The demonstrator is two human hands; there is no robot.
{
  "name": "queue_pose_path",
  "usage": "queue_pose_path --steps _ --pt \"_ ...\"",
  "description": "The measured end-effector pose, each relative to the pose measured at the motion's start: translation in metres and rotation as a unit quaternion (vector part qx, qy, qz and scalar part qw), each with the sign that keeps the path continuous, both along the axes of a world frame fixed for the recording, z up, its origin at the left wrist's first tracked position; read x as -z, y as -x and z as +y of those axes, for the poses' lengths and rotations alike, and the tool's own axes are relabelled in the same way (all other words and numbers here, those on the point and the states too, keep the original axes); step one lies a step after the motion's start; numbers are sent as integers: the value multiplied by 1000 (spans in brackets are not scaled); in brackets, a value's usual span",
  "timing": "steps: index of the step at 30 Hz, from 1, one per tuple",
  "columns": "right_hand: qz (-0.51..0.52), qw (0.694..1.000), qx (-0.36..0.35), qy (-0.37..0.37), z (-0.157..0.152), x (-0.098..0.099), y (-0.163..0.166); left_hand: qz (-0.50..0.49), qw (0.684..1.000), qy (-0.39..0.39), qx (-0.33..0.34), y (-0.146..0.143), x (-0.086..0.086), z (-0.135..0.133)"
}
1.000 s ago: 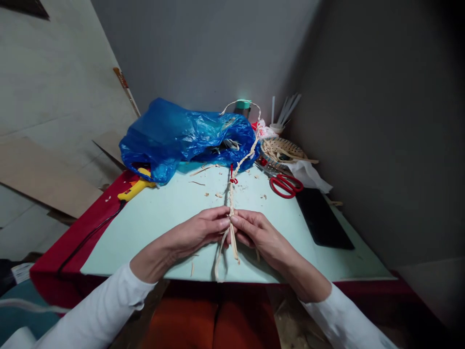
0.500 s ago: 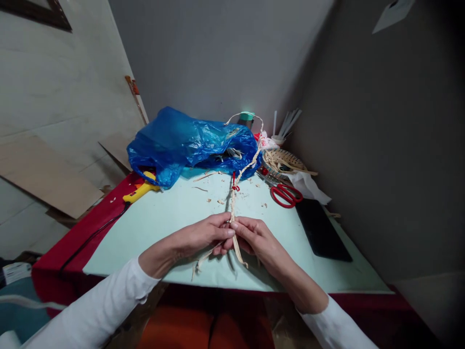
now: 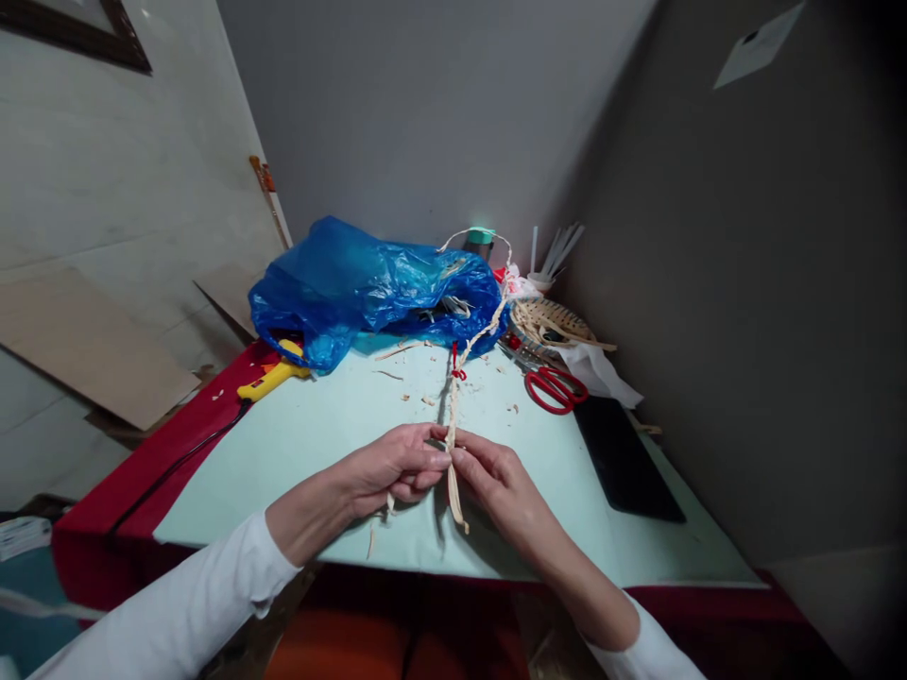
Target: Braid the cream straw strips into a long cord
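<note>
A pale braided straw cord [image 3: 454, 397] runs from the back of the table toward me, with a small red tie [image 3: 457, 364] knotted round it partway along. My left hand [image 3: 397, 465] and my right hand [image 3: 496, 477] meet at the cord's near end, both with fingers pinched on its loose strands, which hang down between them. The far end of the cord loops up near a green-topped container [image 3: 481, 238] behind a blue plastic bag [image 3: 368, 283].
A pale green mat [image 3: 312, 425] covers a red table [image 3: 177, 425]. A yellow glue gun [image 3: 273, 376] lies at the left, red scissors [image 3: 555, 387] and a black slab [image 3: 624, 453] at the right. A woven basket [image 3: 549, 316] and white cloth sit behind. Straw scraps litter the mat.
The loose strands at the near end were shifted: one swung out left under my left hand, then the hands drew slightly nearer. The view tilted up a little.
</note>
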State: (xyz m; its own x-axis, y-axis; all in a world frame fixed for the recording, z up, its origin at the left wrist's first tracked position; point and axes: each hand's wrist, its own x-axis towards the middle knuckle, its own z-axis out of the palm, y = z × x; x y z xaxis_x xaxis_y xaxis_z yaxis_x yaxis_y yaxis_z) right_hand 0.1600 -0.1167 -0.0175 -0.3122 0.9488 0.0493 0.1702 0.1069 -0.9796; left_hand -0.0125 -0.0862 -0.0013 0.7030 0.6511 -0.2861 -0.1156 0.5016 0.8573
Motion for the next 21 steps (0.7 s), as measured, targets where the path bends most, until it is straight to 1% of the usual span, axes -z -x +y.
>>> queue_pose_path --steps 3,9,12,16,17,21 --pt "-68 997 11 -32 -4 -2 1 24 1000 -11 -4 0 0 -1" --pt "-143 987 32 -71 -9 -9 3 83 996 -27 -15 -2 -5 3" --pt "-163 982 15 -93 -9 -11 2 57 998 -36 -6 -4 -6 4" --pt "-217 971 0 -101 -9 -9 1 15 999 40 15 -5 -3 2" --pt "-228 968 -1 -104 -10 -7 2 12 999 48 14 -4 -2 0" --pt "-244 963 -8 -110 -10 0 4 28 999 3 -28 -6 3 -7"
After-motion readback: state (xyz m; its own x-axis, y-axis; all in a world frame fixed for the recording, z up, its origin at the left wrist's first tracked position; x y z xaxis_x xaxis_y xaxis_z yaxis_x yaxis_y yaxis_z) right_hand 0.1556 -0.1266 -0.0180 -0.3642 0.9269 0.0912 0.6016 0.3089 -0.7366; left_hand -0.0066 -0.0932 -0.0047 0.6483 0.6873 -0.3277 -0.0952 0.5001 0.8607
